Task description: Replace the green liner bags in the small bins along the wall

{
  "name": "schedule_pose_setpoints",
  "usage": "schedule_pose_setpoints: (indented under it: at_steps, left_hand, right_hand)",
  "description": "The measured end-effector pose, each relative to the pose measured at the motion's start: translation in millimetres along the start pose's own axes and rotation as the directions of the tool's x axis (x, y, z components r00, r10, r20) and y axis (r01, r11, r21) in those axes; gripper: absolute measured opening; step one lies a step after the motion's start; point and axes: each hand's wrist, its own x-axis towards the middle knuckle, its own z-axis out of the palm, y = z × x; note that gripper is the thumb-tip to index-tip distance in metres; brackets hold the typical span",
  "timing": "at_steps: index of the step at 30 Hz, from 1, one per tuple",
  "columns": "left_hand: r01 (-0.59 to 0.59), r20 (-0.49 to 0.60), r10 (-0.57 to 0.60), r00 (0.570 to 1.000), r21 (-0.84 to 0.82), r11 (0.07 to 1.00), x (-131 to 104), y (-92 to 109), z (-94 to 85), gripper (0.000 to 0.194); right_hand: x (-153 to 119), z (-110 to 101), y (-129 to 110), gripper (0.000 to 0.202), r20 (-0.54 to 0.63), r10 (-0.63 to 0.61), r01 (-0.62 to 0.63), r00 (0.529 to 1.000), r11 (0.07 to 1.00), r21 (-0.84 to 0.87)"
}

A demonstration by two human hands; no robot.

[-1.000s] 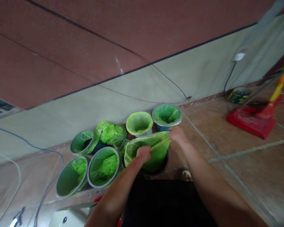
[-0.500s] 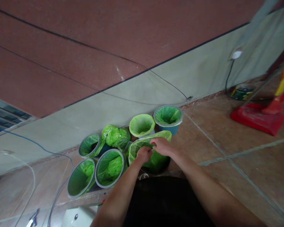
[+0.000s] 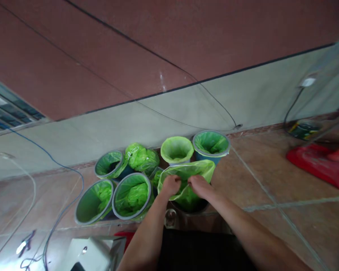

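Observation:
A light green bag (image 3: 205, 169) lines a dark bin (image 3: 199, 208) in front of me, its upper edge raised above the bin. My left hand (image 3: 172, 185) is closed on the near left part of the bag's edge. Closed too, my right hand (image 3: 198, 185) grips the same edge a little to the right. The near edge sags between the two hands. Behind stand a small bin with a pale green liner (image 3: 177, 148) and a blue bin with a green liner (image 3: 211, 143).
Several lined bins, one of them a grey-rimmed bin (image 3: 132, 196), and a tied green bag (image 3: 141, 157) stand to the left. A red dustpan (image 3: 318, 161) lies at right. Cables (image 3: 58, 163) cross the left floor; a white box (image 3: 87, 254) sits near me.
The view has shifted and turned slightly. My hands have moved apart along the bag's edge, and the near edge now shows between them. My right hand has come down level with my left.

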Motion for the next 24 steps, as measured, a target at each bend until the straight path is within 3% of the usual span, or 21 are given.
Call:
schedule_pose_setpoints:
  at_steps: [4,7,9,14,19,24]
  left_hand:
    - [0.255,-0.167,-0.266,0.949,-0.087,0.963,32.0,-28.1,-14.8,0.042]
    - [0.368,-0.175,-0.393,0.903,-0.159,0.916,52.0,-45.6,-10.9,0.044]
    - [0.391,-0.147,-0.422,0.895,-0.196,0.899,61.5,-53.1,-3.4,0.042]
    - [0.353,-0.053,-0.375,0.926,-0.239,0.905,72.2,-58.9,11.2,0.026]
    - [0.304,-0.065,-0.325,0.944,-0.221,0.927,72.6,-53.1,6.0,0.024]
    - [0.099,-0.02,-0.106,0.994,-0.202,0.974,71.6,-41.1,-2.4,0.02]
  right_hand:
    - [5.5,5.5,10.2,0.024,0.035,0.022,-0.021,0.999,0.999,-0.032]
    - [7.3,6.2,17.7,0.025,0.05,0.067,-0.066,0.997,0.997,-0.028]
    - [7.8,4.3,21.1,0.025,0.053,0.088,-0.086,0.995,0.996,-0.028]
    - [10.6,-4.1,22.7,0.022,0.051,0.099,-0.096,0.994,0.994,-0.054]
    - [16.2,-7.3,15.8,0.025,-0.003,0.122,-0.121,0.993,0.99,-0.068]
    - [22.7,-2.8,9.3,0.029,-0.041,0.151,-0.153,0.988,0.988,-0.036]
